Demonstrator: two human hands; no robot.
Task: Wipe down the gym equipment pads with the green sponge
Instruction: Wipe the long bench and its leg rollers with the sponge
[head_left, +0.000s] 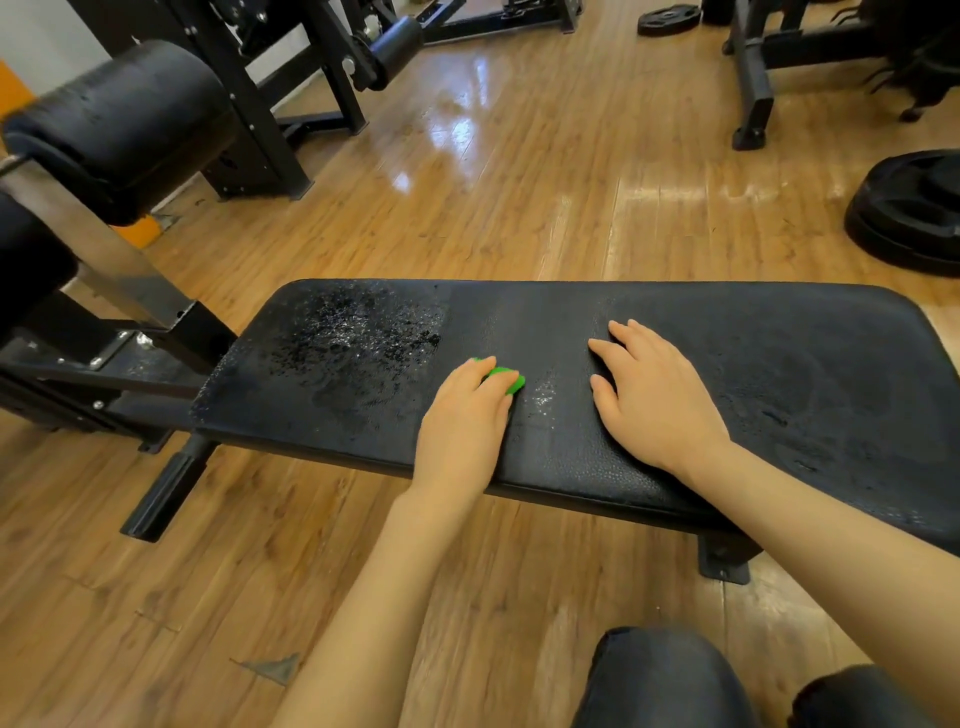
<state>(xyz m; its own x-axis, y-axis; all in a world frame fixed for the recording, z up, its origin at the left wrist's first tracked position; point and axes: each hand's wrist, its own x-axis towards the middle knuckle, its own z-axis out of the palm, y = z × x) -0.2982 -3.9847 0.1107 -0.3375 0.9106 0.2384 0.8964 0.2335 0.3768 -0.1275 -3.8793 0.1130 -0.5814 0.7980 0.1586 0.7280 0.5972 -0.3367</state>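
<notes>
left hand (465, 410) palm down on the black bench pad (727, 364), fingers curled over the green sponge (506, 379); grip closed around it, only the sponge's far edge showing past the fingertips. sponge sits on the pad near its middle, just right of a wet, beaded patch (353, 343). right hand (654, 395) flat on the pad beside it, fingers straight and slightly spread, holding nothing. both forearms reach in from below. wood floor (519, 182) beyond.
</notes>
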